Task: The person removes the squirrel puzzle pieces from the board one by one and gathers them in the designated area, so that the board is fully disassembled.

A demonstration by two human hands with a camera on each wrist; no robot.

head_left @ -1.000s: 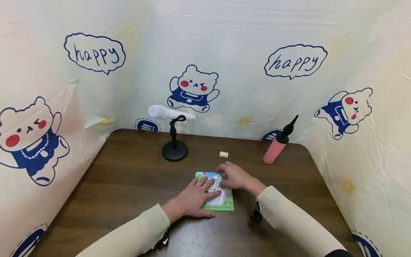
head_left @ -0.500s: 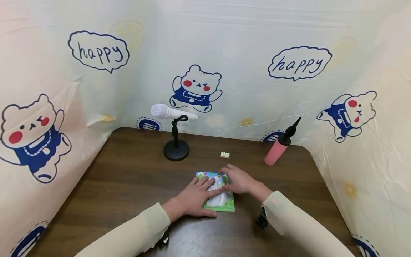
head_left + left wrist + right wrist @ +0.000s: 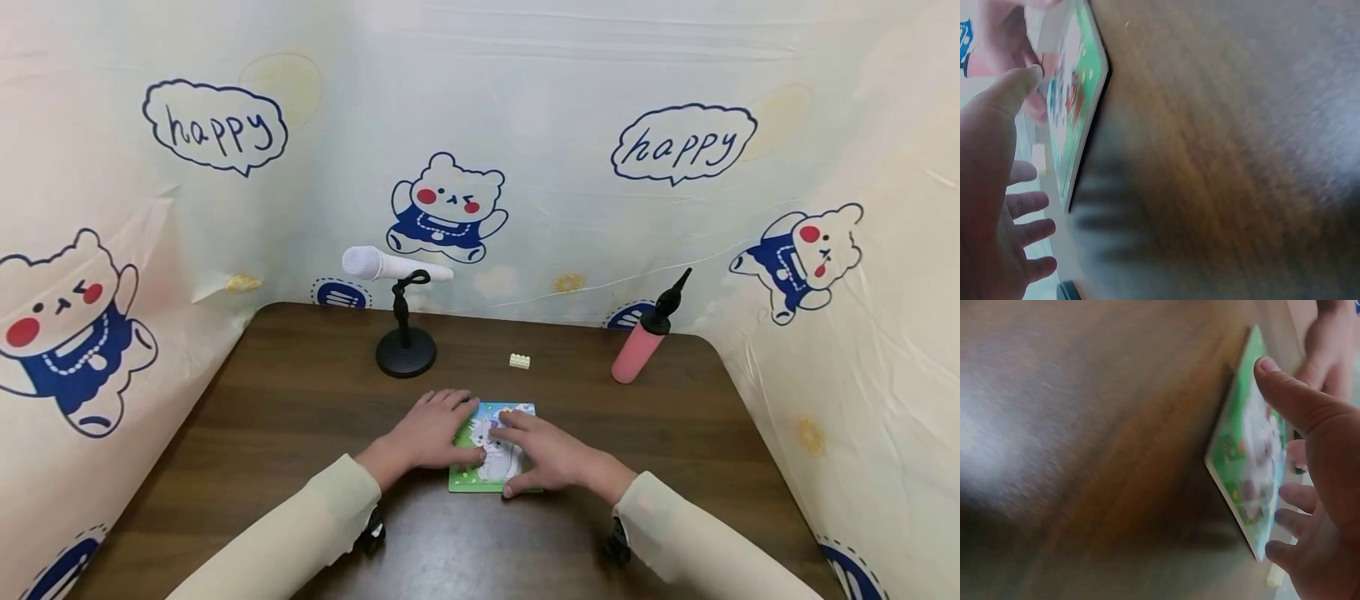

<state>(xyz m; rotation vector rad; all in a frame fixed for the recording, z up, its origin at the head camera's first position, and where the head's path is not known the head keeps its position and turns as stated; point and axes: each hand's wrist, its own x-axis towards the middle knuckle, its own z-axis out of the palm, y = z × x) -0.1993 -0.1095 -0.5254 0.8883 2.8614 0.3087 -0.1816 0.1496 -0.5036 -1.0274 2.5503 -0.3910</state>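
Both hands have shifted: left hand (image 3: 429, 429) and right hand (image 3: 542, 454) press spread fingers on the puzzle board (image 3: 491, 479) near the desk's (image 3: 300, 400) front edge, seating pieces; next, checking fit.

Both arms wore long cream sleeves, soft and faintly ribbed at the cuffs; the left sleeve (image 3: 300, 533) and the right sleeve (image 3: 697, 542) ended snugly at the wrists; a small black camera mount (image 3: 371, 530) hung under the left wrist, and another black mount (image 3: 618, 543) under the right; the left hand (image 3: 423, 435) and right hand (image 3: 551, 457) were bare, without rings or gloves.
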